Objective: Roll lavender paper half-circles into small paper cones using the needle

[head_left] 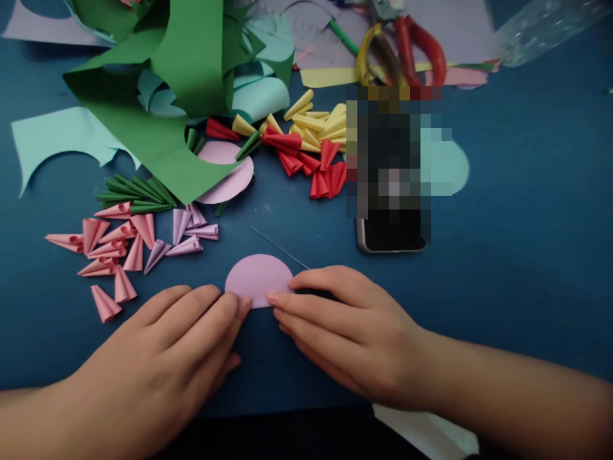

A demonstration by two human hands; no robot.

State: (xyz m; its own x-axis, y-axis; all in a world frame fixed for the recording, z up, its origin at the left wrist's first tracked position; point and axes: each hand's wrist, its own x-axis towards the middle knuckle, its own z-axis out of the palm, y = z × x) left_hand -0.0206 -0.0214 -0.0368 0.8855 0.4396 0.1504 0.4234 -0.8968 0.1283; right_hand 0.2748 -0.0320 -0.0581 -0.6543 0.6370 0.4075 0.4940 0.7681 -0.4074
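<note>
Between my two hands is a lilac paper piece (259, 278) with a rounded top and a straight lower edge; it looks like a disc folded over. My left hand (175, 348) pinches its lower left corner, fingers pressed together. At the right corner, my right hand (352, 322) holds the edge with its fingertips. A thin needle-like wire (272, 243) lies just beyond the paper, its near end by my right index finger. Pink paper cones (125, 284) and lilac paper cones (181, 225) lie ahead of my left hand.
Green paper scraps (196, 57) overlap a lilac disc (230, 188) and green cones (136, 191). Red cones (330, 179) and yellow cones (318, 124) lie mid-table. A phone (393, 236), partly pixelated, sits right of them, below scissors (421, 54). A clear plastic bottle (546, 29) lies far right.
</note>
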